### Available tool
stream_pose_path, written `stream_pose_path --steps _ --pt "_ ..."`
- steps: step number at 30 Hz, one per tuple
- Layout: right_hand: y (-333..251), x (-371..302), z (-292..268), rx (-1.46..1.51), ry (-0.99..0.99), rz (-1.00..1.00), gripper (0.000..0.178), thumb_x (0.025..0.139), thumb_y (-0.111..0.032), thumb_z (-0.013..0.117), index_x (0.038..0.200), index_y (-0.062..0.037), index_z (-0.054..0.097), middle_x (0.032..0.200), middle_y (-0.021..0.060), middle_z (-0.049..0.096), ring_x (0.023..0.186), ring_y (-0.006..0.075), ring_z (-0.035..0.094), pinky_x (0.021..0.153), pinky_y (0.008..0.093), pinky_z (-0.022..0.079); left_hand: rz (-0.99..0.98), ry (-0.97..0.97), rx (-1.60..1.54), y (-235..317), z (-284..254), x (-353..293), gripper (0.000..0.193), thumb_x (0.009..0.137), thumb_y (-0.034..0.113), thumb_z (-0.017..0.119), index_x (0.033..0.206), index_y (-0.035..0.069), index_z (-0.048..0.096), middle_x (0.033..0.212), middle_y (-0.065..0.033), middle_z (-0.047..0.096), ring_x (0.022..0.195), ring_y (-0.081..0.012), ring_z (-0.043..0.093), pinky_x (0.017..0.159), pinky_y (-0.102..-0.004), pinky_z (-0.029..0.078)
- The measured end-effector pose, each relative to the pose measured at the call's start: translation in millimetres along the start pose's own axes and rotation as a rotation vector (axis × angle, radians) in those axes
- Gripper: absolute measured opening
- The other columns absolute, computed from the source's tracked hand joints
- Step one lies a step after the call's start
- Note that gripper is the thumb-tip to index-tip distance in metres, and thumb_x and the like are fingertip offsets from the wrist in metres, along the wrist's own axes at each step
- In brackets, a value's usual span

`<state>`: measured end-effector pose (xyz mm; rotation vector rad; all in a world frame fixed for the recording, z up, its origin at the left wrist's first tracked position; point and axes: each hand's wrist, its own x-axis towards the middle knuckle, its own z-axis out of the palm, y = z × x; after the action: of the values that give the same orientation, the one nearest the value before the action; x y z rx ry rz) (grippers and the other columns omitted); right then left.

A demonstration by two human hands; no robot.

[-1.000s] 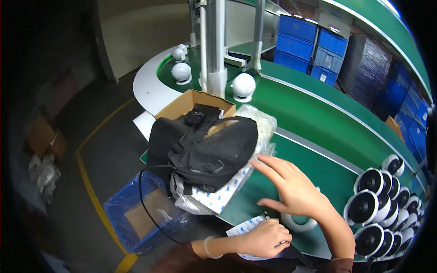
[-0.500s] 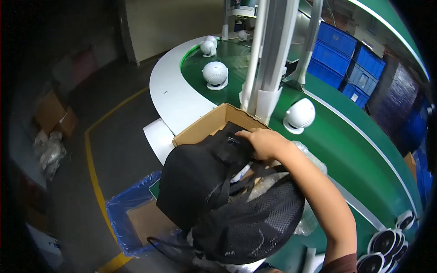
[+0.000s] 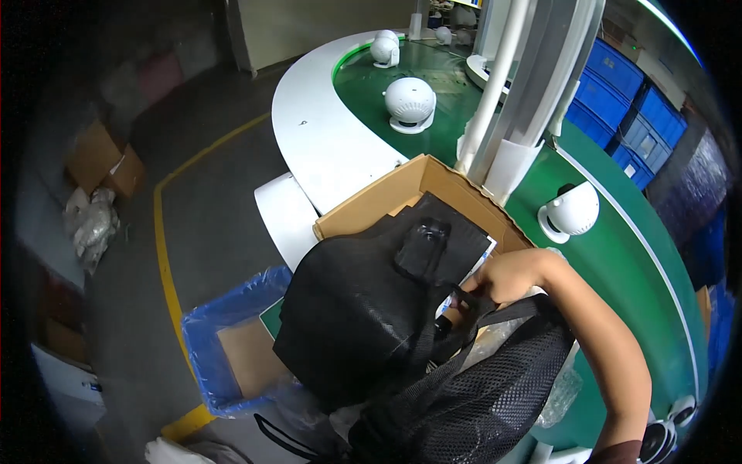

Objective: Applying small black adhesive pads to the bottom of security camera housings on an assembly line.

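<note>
Black mesh bag [image 3: 464, 402]: nearest the viewer, at the lower edge; it fills the bottom centre and hides whatever lies beneath it.
Black pack [image 3: 363, 309]: a second dark fabric mass just beyond the mesh bag, touching it, resting against the front of the cardboard box; a small black block with a round lens-like face [image 3: 423, 241] lies on its upper side.
Right hand [image 3: 502, 277]: the forearm enters from the lower right corner and crosses above the mesh bag; the fingers are curled and closed on a black strap [image 3: 471, 305] at the junction of the two bags, beside a white sheet that shows at the box edge.
Left hand: not in view; its state cannot be told.
Blue-lined bin [image 3: 212, 340]: on the floor to the left of the bags, with brown cardboard lying inside it.
Cardboard box [image 3: 371, 209]: open, standing at the edge of the green conveyor surface [image 3: 618, 255]; the black pack leans partly into it.
White dome unit [image 3: 570, 210]: on the green surface just right of the box.
White posts [image 3: 514, 85]: upright, directly behind the box.
Second white dome unit [image 3: 410, 104]: farther along the curved belt; smaller ones stand beyond it.
Blue crates [image 3: 634, 116]: stacked at the far right.
Floor [image 3: 193, 193]: grey with a yellow line; cardboard boxes [image 3: 100, 158] at far left.
</note>
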<state>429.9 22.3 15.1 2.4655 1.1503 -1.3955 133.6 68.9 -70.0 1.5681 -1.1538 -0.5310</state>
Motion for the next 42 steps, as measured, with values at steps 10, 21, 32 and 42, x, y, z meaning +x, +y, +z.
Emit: stream_pose_path --steps 10,21,32,42 --pt "-48.8 -26.9 -19.5 0.283 -0.132 0.062 0.048 0.083 -0.044 0.057 0.109 -0.0047 0.059 0.101 0.0093 0.063 0.091 0.0156 0.058 0.082 0.0265 0.042 -0.054 0.207 0.017 -4.2 -9.5 -2.2 0.017 0.069 0.022 0.056 0.083 0.013 0.056 0.065 -0.0049 0.052 0.063 -0.0249 0.056 0.059 -0.0346 0.044" --pt "-13.6 -90.5 -29.8 0.26 0.642 0.15 0.031 0.072 -0.014 0.067 0.101 -0.0043 0.063 0.086 0.0116 0.066 0.083 0.0172 0.063 0.074 0.0279 0.049 -0.094 0.252 0.023 -8.8 -8.2 -4.9 0.016 0.067 0.022 0.056 0.08 0.013 0.057 0.064 -0.0042 0.051 0.061 -0.0235 0.055 0.058 -0.0343 0.043" --pt "141.8 -66.2 101.4 -0.007 1.874 0.735 0.114 0.045 -0.018 0.084 0.137 -0.0128 0.017 0.133 0.0282 0.026 0.121 0.0428 0.032 0.1 0.0431 0.034 0.065 0.149 0.179 18.9 12.7 -8.9 0.016 0.064 0.023 0.056 0.076 0.012 0.058 0.063 -0.0035 0.049 0.059 -0.0219 0.054 0.056 -0.0337 0.041" --pt "123.2 -177.7 103.7 -0.023 1.844 0.816 0.079 0.058 -0.037 0.077 0.122 -0.012 0.04 0.123 0.0256 0.038 0.108 0.041 0.047 0.087 0.044 0.045 0.031 0.2 0.235 16.0 9.2 8.4 0.011 0.076 0.015 0.066 0.08 0.005 0.064 0.071 -0.0064 0.062 0.057 -0.0216 0.058 0.055 -0.0301 0.045"
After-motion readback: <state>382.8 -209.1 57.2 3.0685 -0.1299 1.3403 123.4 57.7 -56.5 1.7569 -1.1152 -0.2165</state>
